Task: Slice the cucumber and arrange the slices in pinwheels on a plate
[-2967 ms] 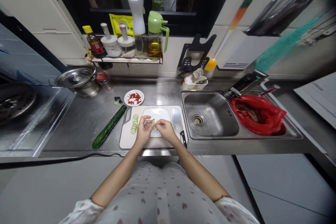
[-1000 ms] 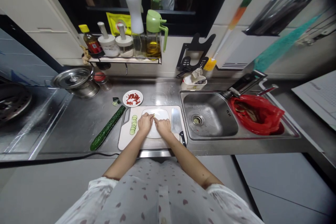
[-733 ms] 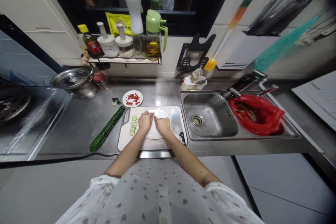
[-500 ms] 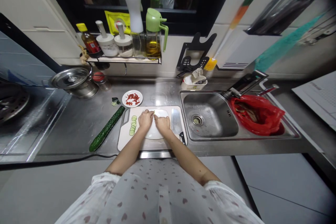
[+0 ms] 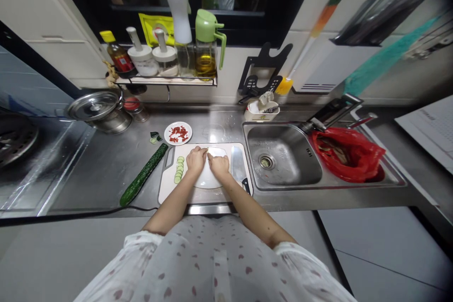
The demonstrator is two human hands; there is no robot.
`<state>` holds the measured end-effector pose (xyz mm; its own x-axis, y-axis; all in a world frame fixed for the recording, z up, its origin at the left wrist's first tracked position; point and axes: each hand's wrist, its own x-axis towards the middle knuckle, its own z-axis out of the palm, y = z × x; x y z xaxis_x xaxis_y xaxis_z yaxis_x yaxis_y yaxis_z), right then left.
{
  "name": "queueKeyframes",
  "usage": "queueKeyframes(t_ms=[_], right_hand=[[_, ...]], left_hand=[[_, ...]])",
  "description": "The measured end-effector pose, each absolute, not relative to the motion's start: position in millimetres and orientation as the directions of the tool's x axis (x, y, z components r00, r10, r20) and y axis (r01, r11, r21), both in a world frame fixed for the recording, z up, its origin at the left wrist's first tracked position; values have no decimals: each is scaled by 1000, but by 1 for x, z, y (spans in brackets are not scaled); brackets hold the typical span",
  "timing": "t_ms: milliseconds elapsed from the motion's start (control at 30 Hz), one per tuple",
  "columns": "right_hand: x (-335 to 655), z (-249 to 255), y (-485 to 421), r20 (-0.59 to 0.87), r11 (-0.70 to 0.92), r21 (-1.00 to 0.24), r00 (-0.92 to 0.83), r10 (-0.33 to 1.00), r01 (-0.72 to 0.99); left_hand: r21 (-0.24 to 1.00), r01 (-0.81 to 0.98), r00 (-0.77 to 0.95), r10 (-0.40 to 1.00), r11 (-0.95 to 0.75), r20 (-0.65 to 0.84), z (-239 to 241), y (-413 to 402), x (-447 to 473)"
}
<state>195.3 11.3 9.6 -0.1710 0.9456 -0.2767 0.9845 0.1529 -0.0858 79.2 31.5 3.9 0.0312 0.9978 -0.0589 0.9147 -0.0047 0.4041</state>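
Note:
A white plate (image 5: 209, 180) sits on a white cutting board (image 5: 170, 187) on the steel counter. My left hand (image 5: 196, 160) and my right hand (image 5: 219, 166) rest side by side over the plate's far part, fingers bunched and pinched together at the far rim. What they pinch is hidden and too small to name. A row of cucumber slices (image 5: 179, 170) lies on the board just left of my left hand. A cleaver (image 5: 239, 167) lies on the board right of my right hand. A whole cucumber (image 5: 143, 175) lies on the counter left of the board.
A small plate of chopped red chili (image 5: 178, 133) stands behind the board, cucumber ends (image 5: 153, 137) beside it. The sink (image 5: 281, 160) is at right, a red bag (image 5: 348, 154) past it. A lidded pot (image 5: 97, 111) and stove sit left. Bottles fill the wall shelf (image 5: 166, 80).
Three seconds ago my hands held a cucumber slice over the plate's middle. They have since moved to the plate's far rim and stayed there, nearly still.

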Motion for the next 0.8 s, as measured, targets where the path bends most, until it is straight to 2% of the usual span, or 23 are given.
queueKeyframes(t_ms=[467, 800], right_hand=[[197, 8, 9, -244, 155, -104, -176, 954, 983], [197, 11, 8, -240, 150, -96, -170, 956, 984]], left_hand=[[435, 900, 22, 998, 6, -60, 4, 31, 79], [393, 919, 31, 999, -13, -39, 0, 32, 78]])
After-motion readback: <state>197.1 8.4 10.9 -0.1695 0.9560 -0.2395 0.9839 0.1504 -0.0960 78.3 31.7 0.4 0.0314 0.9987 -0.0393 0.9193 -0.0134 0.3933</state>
